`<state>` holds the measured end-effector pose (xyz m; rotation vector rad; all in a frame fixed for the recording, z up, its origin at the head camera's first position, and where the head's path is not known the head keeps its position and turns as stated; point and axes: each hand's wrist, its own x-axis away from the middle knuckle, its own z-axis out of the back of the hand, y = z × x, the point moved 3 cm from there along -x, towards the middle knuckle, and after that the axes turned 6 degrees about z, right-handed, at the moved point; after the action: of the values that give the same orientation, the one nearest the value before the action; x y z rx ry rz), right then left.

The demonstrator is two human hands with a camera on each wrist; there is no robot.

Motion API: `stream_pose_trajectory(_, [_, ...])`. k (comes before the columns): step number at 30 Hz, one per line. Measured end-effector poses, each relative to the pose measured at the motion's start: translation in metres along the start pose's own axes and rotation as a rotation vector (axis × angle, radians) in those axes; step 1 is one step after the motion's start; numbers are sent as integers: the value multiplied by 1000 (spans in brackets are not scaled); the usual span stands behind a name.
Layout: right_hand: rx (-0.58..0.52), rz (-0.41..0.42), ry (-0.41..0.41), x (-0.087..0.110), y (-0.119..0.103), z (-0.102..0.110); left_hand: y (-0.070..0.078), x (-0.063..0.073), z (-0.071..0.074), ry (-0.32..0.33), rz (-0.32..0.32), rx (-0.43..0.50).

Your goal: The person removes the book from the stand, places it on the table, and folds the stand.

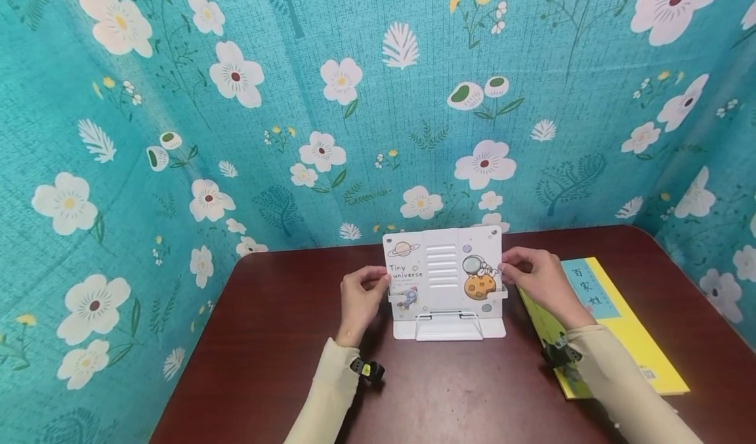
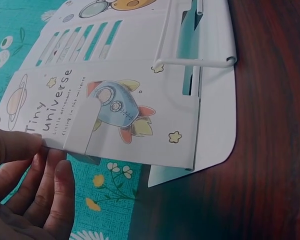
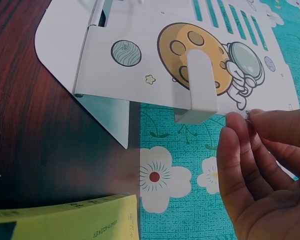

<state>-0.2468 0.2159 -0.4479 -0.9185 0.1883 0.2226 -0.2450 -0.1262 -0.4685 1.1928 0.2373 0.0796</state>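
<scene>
A white book stand (image 1: 443,273) with space cartoons and the words "Tiny universe" stands tilted up on its flat base at the table's middle. My left hand (image 1: 361,298) pinches its left edge between thumb and fingers, just above the side clip (image 2: 84,126). On the other side my right hand (image 1: 540,281) pinches the right edge near the astronaut picture, above the other clip (image 3: 202,85). A white wire rest (image 1: 449,326) juts out at the stand's lower front. The back of the stand is hidden in the head view.
A yellow book (image 1: 640,345) with a blue title panel lies on the table at the right, partly under the right forearm. The dark red table (image 1: 283,326) meets a teal flowered cloth (image 1: 366,136) behind and at both sides.
</scene>
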Motion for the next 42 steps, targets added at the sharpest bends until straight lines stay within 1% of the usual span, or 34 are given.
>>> stream_pose_trajectory(3, [7, 8, 19, -2, 0, -1, 1, -1, 2, -22, 0, 3])
stream_pose_trajectory(6, [26, 12, 43, -3, 0, -1, 1, -2, 3, -58, -6, 6])
stream_pose_trajectory(12, [42, 16, 70, -5, -1, -3, 2, -4, 9, -156, -22, 0])
stream_pose_trajectory(15, [40, 12, 80, -6, -1, -5, 2, -6, 12, -228, -23, 18])
stream_pose_trajectory(18, [41, 5, 92, -6, -1, -7, 2, -7, 14, -321, -13, 60])
stream_pose_trajectory(21, [50, 6, 111, -7, 0, -8, 4, -8, 15, -411, 1, 75])
stream_pose_trajectory(28, [58, 33, 135, -10, 0, -9, 9, -7, 21, -552, -5, 37])
stream_pose_trajectory(32, [57, 23, 144, -9, 0, -11, 10, -4, 21, -655, 12, 32])
stream_pose_trajectory(34, [56, 10, 146, -9, 0, -13, 11, -2, 21, -701, 8, 21])
stream_pose_trajectory(39, [49, -6, 156, -9, -1, -16, 16, 3, 20, -782, -21, -23])
stream_pose_trajectory(42, [44, -13, 161, -11, -2, -18, 21, 7, 18, -835, -17, -28])
